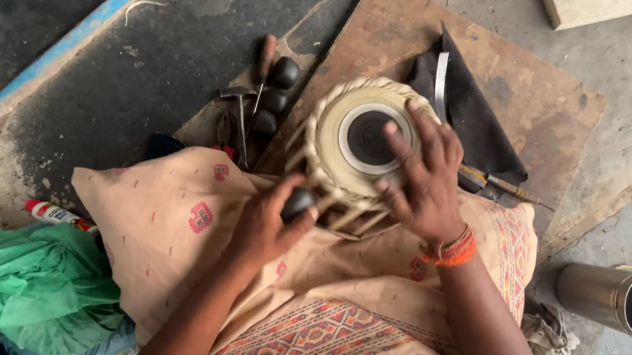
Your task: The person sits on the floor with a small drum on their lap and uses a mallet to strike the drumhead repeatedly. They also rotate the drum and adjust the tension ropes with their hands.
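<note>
Resting on a patterned beige cloth [168, 207] spread over the person's lap, a small hand drum [352, 146] is seen tilted with its head facing up toward the camera. It's steadied by the right hand [424, 179], whose fingers [404, 144] are spread loosely across the drumhead, partly over the black centre patch. A dark rounded stone-like piece [298, 202] is gripped by the left hand [266, 224], fingers curled tight around it, right against the straps and pegs at the drum's lower side.

As for progress, the drum looks fully assembled: skin on, braided rim laced, black patch laid, side straps strung. So what's in hand is judged to be late-stage fiddling at the lacing or pegs, not building; how much of it is left can't be told from one shot.

Everything is set on the floor, no desk involved. A worn wooden board [535, 92] is laid on rough grey concrete, with a dark leather scrap [468, 116] on it just behind the drum and a screwdriver-like tool [504, 184] poking out by the right wrist. A small hammer [238, 108] and several dark rounded pieces [279, 85] are grouped left of the drum. A crumpled green bag [30, 283] sits at the lower left, a steel cup [626, 300] lies on its side at the right, and a blue painted strip [85, 29] runs across the dark floor at upper left
</note>
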